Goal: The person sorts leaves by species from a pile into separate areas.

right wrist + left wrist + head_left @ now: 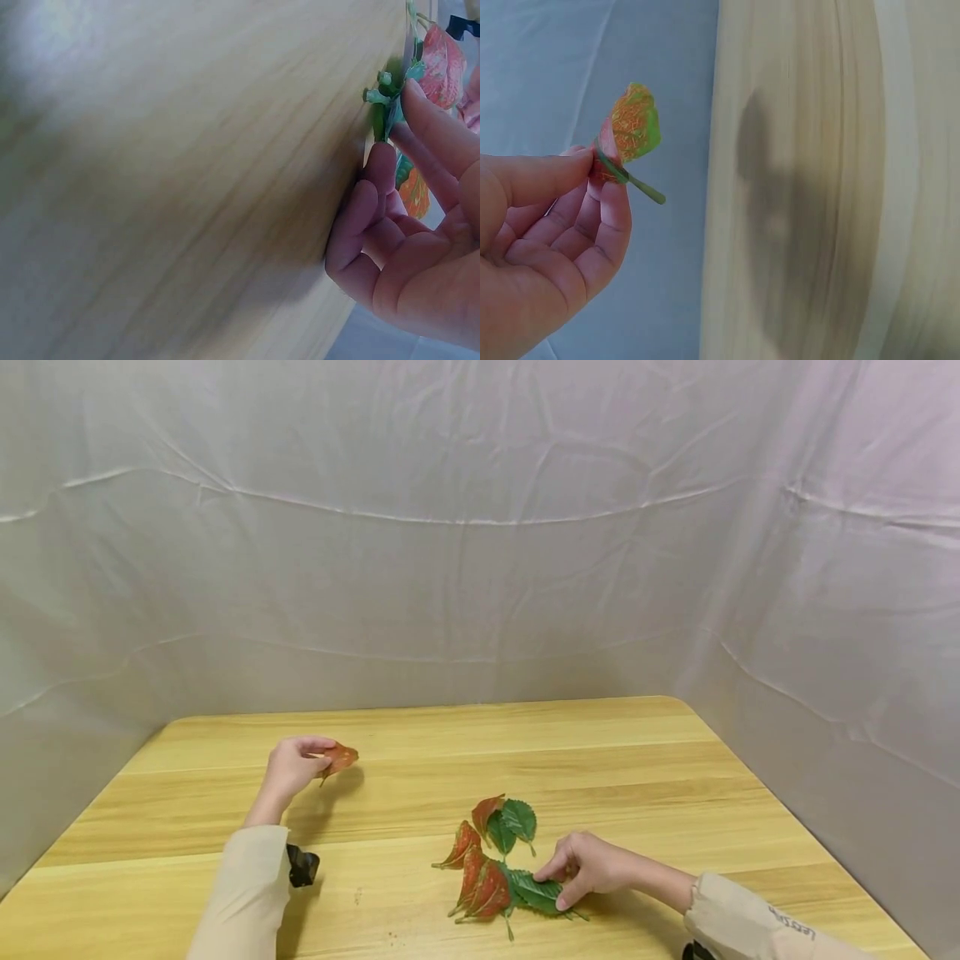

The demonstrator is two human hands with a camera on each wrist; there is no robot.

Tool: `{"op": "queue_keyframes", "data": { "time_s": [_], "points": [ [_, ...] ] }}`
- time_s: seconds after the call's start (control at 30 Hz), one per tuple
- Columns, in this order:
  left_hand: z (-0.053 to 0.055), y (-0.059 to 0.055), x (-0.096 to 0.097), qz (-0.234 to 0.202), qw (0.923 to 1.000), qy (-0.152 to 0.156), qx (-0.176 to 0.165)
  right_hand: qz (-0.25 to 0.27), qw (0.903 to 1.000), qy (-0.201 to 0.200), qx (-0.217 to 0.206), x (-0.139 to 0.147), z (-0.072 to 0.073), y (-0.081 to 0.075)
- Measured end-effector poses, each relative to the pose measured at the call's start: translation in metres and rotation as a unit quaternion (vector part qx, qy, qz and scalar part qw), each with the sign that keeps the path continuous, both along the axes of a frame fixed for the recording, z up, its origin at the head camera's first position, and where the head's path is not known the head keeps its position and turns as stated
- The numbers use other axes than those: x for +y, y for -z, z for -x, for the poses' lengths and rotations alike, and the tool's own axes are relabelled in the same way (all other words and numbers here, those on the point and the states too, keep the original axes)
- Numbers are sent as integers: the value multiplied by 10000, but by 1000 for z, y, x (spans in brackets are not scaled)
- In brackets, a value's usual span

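Observation:
Between thumb and fingers, my left hand (292, 768) pinches a red leaf (342, 757) above the far left of the table, its shadow falling on the wood below. Seen from the left wrist, this leaf (639, 124) is orange with a green edge and a short green stem. My right hand (592, 864) pinches a serrated green leaf (534, 892) low over the table at the front. It overlaps a cluster of several red leaves (487, 889). Just behind lie another red leaf (486, 814) and two green leaves, one of them round and toothed (519, 820).
The wood-grain table (390, 893) has a rounded far right corner. Creased grey fabric (450, 593) surrounds it at the back and sides. A black wrist device (302, 866) sticks out from the left sleeve, close over the table.

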State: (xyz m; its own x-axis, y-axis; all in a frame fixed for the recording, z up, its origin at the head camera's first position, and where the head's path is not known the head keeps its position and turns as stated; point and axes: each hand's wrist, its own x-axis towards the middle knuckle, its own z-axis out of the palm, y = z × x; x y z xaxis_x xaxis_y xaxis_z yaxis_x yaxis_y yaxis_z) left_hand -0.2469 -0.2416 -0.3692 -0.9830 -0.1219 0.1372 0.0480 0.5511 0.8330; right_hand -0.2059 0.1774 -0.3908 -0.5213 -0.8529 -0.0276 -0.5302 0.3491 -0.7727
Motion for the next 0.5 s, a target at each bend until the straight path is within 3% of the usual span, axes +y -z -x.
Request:
{"op": "queue_keyframes", "data": {
  "time_s": [0.5],
  "points": [
    [-7, 10, -18, 32, 9991, -119, -407, -53, 9997, 145, -202, -1, 0, -1]
  ]
}}
